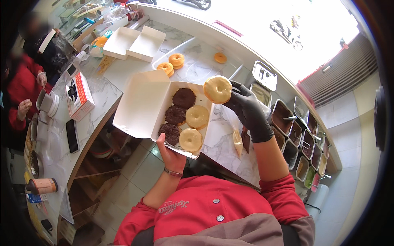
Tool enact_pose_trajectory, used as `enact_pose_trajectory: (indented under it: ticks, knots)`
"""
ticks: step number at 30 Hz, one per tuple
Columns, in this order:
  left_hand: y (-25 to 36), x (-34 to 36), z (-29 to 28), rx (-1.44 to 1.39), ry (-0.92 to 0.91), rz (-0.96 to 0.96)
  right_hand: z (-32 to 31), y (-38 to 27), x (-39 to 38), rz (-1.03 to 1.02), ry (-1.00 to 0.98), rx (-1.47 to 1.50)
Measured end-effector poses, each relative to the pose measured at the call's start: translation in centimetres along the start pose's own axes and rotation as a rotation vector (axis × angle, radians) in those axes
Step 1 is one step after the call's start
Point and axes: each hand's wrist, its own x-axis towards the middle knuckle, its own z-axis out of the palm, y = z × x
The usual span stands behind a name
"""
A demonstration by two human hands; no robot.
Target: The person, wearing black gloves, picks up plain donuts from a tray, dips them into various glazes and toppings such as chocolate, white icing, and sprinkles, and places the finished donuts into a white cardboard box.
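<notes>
My bare left hand (171, 159) grips a white cardboard box (140, 104) at its near edge, thumb over the rim. The lid is folded back to the left. Inside, a column of three chocolate-topped doughnuts (175, 115) lies beside two beige-glazed doughnuts (197, 117). The far right spot shows bare box floor. In a black glove, my right hand (249, 112) pinches another beige-glazed doughnut (217, 89) by its right edge, just over the box's far right corner. Two filled piping bags (238, 143), one cream and one dark, lie on the counter below my right wrist.
Plain doughnuts (176, 60) sit on a white tray at the back. Two open white boxes (146, 43) stand farther left. Metal topping tins (283, 117) line the right side. On the left counter are a phone (72, 136) and a glove box (80, 96); people stand beyond it.
</notes>
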Motion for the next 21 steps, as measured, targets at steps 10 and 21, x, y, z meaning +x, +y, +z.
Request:
enact_pose_trajectory:
  ticks: [10, 21]
  knots:
    - [5.1, 0.0, -3.3, -0.02, 0.007, 0.034, -6.0, 1.9, 9.4, 0.05, 0.036, -0.015]
    - [8.5, -2.1, -3.9, 0.093, 0.016, 0.08, -10.0, 10.5, 24.5, 0.267, 0.023, -0.466]
